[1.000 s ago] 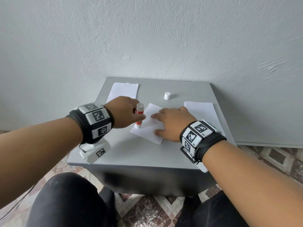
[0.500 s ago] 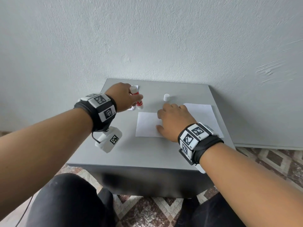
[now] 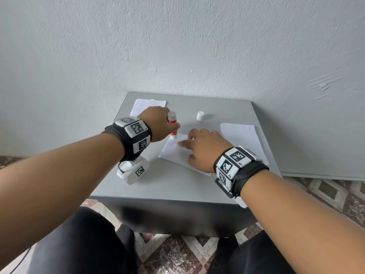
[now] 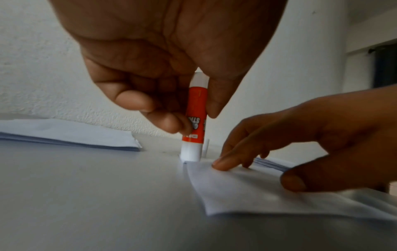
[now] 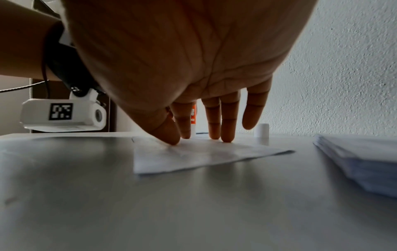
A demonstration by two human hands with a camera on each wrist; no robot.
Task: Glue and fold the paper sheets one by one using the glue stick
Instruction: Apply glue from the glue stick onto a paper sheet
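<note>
A white paper sheet lies tilted in the middle of the grey table. My left hand grips a red and white glue stick upright, its tip down on the sheet's far left corner. My right hand lies flat on the sheet with straight fingers pressing it down. In the left wrist view the thumb and fingers pinch the stick's red barrel.
The glue stick's white cap stands at the back of the table. A paper stack lies to the right and another pile of sheets at the back left. A wall rises right behind the table.
The left hand brought the glue stick from the back left down onto the sheet's far corner. The sheet turned under the right hand, which stays pressed on it.
</note>
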